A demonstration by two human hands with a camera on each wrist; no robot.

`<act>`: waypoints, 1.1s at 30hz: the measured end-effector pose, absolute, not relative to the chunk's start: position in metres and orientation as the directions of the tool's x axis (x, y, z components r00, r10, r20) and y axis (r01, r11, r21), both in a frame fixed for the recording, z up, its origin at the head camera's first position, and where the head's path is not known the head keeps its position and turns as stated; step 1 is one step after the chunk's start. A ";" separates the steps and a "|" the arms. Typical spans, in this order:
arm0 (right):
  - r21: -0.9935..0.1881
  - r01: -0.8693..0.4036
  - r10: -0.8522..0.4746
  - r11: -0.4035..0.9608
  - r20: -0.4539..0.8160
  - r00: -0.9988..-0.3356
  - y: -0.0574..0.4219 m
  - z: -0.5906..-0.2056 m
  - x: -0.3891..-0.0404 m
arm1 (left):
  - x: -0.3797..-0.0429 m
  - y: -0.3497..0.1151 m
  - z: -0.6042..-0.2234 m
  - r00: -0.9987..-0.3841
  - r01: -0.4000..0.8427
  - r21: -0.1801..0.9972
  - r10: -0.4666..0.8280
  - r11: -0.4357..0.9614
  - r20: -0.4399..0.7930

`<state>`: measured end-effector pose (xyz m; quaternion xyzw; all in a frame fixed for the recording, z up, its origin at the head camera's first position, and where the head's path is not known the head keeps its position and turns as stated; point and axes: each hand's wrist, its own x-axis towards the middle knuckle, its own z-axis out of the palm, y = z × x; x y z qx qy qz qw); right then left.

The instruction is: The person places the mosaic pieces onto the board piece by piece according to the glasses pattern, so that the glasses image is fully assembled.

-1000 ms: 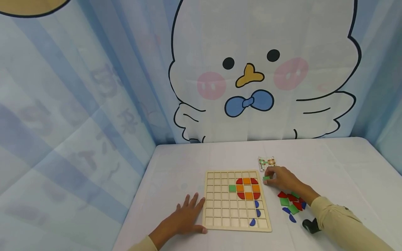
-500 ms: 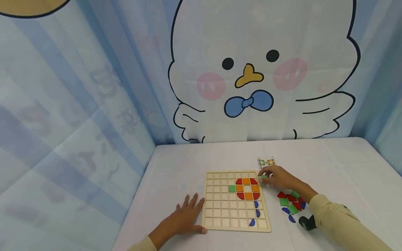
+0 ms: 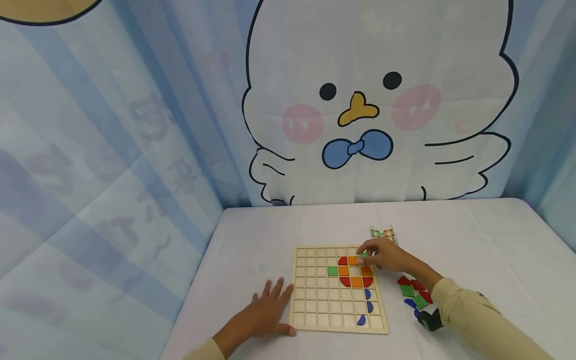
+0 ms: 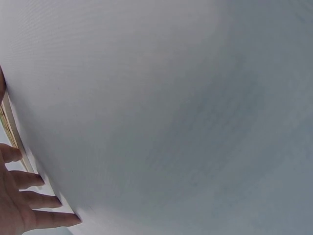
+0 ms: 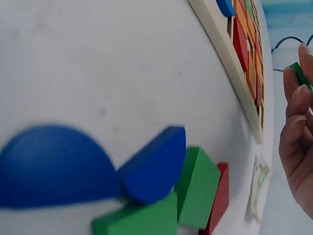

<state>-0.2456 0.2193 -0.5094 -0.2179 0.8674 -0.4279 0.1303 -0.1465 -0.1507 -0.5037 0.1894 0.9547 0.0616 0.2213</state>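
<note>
My right hand (image 3: 382,253) pinches a green square tile (image 5: 300,75) between thumb and fingers, held over the top right part of the wooden grid board (image 3: 310,306). Beneath it, a ring of red and orange tiles (image 3: 355,282) fills several cells, its upper right corner hidden by the hand. Left of the ring, one green tile (image 3: 332,271) lies in a cell. Several blue half-round pieces (image 3: 370,307) lie along the board's right side. My left hand (image 3: 267,312) rests with fingers spread at the board's left edge, thumb by the lower left corner.
Loose red, green and blue pieces (image 3: 420,301) lie right of the board, partly under the right forearm. Close by is a black object (image 3: 430,320) at the sleeve. Behind the right hand lies a patterned card (image 3: 382,232). A cartoon-printed curtain (image 3: 279,180) stands behind the table.
My right hand has moved left with the green tile, from beside the board's right edge to over its upper right corner. The left hand has stayed put.
</note>
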 end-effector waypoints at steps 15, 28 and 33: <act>-0.908 -0.194 -0.552 0.372 -0.048 -0.833 0.182 -0.510 -0.241 | -0.151 -0.153 -0.516 -0.833 0.338 0.191 0.387 0.922 -0.394; -0.903 -0.213 -0.510 0.372 -0.007 -0.860 0.146 -0.520 -0.234 | -0.152 -0.152 -0.517 -0.832 0.336 0.176 0.379 0.925 -0.406; -0.902 -0.213 -0.501 0.376 -0.005 -0.865 0.137 -0.522 -0.232 | -0.152 -0.154 -0.517 -0.832 0.345 0.183 0.390 0.921 -0.394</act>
